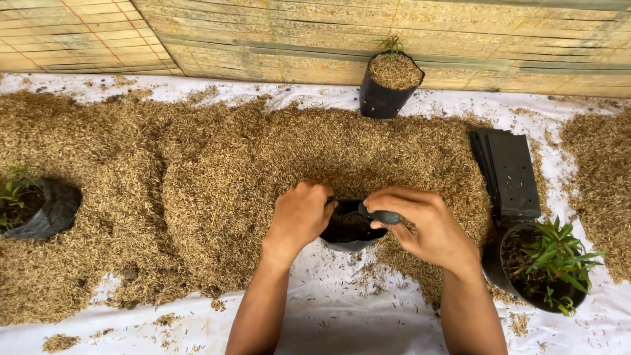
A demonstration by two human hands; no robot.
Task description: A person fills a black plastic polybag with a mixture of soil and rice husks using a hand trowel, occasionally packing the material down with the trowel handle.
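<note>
While spread across a white sheet (342, 315), fills most of the view: a broad heap of rice husks (197, 171), golden-brown, running from the left edge to past the middle, with a second patch of husks (601, 177) at the right edge. Behind, along the top, a woven bamboo screen (315, 33). Next in size, at the right and near the front, a black pot with a green spiky seedling (549, 266), just beside the right forearm. Just behind it, flat on the sheet, a stack of folded black nursery bags (509, 171). At the far left edge, a slumped black bag with a small green plant (36, 207), half sunk in the husks. At the back, against the screen, an upright black bag filled with husks (389, 89), a tiny sprout at its top. Front and centre, at the near edge of the heap: left hand (300, 217) curled shut over the left rim of a small black bag (351, 230), right hand (420, 223) pinching the right rim between thumb and fingers, both closed on that bag and pulling its mouth open. Bag itself between the two hands, resting where husks meet sheet, dark inside, contents not clear.
</note>
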